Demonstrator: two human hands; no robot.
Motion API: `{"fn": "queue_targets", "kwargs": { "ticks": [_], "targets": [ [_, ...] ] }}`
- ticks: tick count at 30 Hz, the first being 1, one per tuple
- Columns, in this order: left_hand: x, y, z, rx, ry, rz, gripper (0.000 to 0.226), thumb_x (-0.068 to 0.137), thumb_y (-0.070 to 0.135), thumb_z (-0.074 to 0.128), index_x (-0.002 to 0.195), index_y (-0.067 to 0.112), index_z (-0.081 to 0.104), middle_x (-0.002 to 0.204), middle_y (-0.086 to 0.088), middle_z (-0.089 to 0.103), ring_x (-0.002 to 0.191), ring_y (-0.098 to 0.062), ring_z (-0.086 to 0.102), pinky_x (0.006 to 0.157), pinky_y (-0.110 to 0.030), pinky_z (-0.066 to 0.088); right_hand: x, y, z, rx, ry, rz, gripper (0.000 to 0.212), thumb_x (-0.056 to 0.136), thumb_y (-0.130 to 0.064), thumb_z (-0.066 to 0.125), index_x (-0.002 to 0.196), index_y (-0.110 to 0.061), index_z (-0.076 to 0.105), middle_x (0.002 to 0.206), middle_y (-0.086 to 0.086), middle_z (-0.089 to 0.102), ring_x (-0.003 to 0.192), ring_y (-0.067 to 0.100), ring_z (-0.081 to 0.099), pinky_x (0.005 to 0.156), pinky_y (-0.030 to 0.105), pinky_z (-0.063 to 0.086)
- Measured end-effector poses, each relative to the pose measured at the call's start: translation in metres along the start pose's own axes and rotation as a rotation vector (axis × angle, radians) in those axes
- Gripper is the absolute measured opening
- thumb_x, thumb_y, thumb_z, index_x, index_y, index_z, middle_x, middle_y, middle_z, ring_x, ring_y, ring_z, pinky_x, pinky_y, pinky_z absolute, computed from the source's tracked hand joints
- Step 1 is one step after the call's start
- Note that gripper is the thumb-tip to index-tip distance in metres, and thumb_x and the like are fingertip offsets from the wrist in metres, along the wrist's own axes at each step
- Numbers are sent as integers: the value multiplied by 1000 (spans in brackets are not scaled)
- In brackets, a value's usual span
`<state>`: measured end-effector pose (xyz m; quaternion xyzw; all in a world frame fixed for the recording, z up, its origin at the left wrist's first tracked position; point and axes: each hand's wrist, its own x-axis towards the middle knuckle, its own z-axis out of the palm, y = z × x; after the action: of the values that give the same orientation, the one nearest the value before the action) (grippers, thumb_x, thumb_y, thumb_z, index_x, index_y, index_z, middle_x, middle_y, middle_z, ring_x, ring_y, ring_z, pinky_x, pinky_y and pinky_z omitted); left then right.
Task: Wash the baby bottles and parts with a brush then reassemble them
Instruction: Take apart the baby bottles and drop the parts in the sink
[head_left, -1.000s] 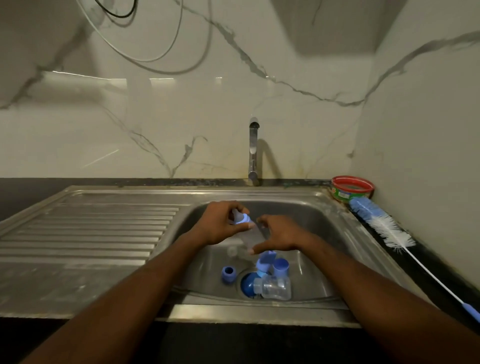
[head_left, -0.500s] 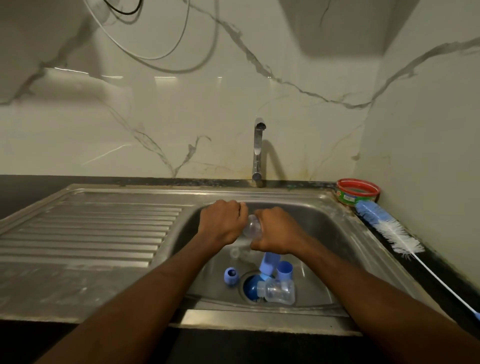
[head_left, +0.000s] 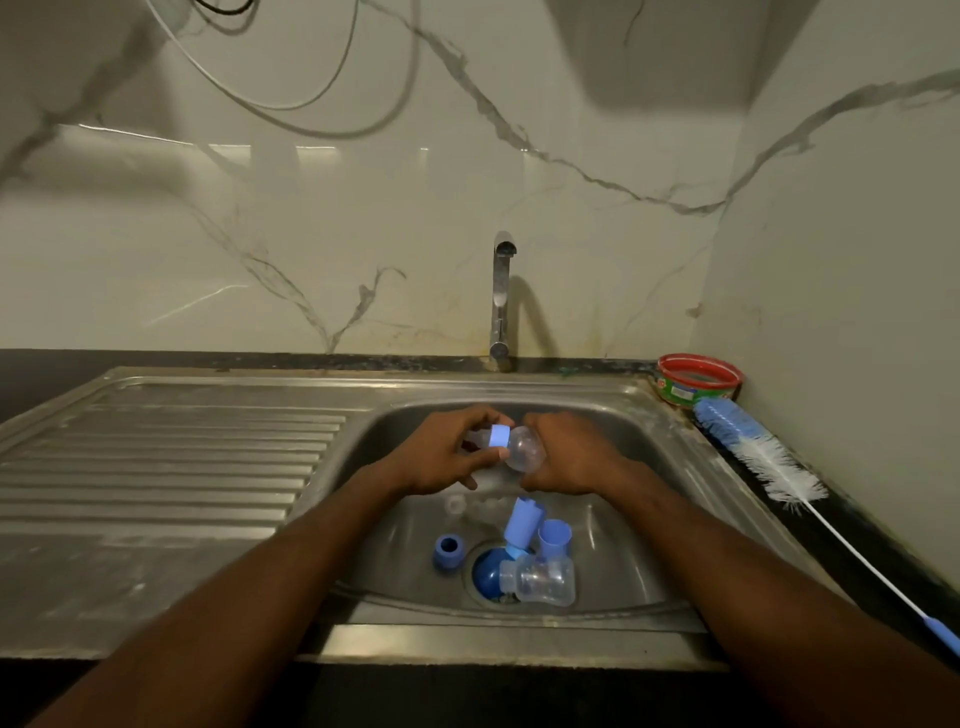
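Note:
Over the sink basin (head_left: 644, 467) I hold a clear baby bottle (head_left: 522, 448) lying sideways between both hands. My left hand (head_left: 447, 457) grips its neck end, where a light blue collar ring (head_left: 499, 435) shows. My right hand (head_left: 571, 457) grips the bottle's base. On the basin floor lie a second clear bottle (head_left: 545, 578), a blue cap (head_left: 555, 538), a blue ring (head_left: 448, 552), a light blue tube-shaped part (head_left: 521, 525) and a clear nipple (head_left: 455, 504). A blue and white bottle brush (head_left: 753, 452) rests on the counter to the right.
A chrome tap (head_left: 501, 296) stands behind the basin, with no water running. A ribbed steel drainboard (head_left: 171, 467) stretches to the left. A red-rimmed tub (head_left: 698, 379) sits in the back right corner by the wall. A blue plug (head_left: 485, 569) sits in the drain.
The bottle has turned in my hands, so its blue collar now faces up and left. Both hands stayed over the basin, close together.

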<state>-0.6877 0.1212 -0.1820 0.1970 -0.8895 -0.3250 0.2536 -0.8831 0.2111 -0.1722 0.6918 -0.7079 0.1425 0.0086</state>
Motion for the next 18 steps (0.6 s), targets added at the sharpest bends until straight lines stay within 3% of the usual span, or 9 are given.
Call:
{"fn": "queue_targets", "kwargs": {
  "ticks": [4,7,11,14,18],
  "targets": [
    [-1,0,0,71,-55,-127,35,99,39,63,127,18,59,104,3,65,87,-11,70,58,-24,59,2,-1,6,-27,-76,-38,72,69,-68,77,120,-23,52,109,-4,62,89,14,56,72,31,40],
    [-1,2,2,107,14,-200,39,103,49,47,102,14,65,87,-4,71,73,-13,70,56,-23,58,1,-6,6,38,-78,-70,70,77,-65,72,129,-25,49,112,-3,64,92,16,59,76,33,45],
    [2,-3,-2,251,79,-298,61,101,61,39,74,14,67,63,0,69,50,-7,60,61,-21,54,0,-11,4,11,-89,-114,63,89,-58,62,142,-33,39,122,2,59,104,19,55,90,41,45],
    [1,-10,-3,300,96,-356,66,101,63,39,73,12,70,64,-3,73,51,-11,64,72,-29,58,-3,-5,2,-154,-103,-117,61,80,-59,71,130,-37,44,117,-2,43,107,18,43,89,45,39],
    [-5,-9,-8,191,96,-459,55,103,57,40,82,15,68,76,-2,74,57,-12,64,63,-23,53,-5,7,0,-202,-56,-57,58,71,-48,82,117,-34,50,115,-4,49,105,18,47,84,38,41]
  ]
}}
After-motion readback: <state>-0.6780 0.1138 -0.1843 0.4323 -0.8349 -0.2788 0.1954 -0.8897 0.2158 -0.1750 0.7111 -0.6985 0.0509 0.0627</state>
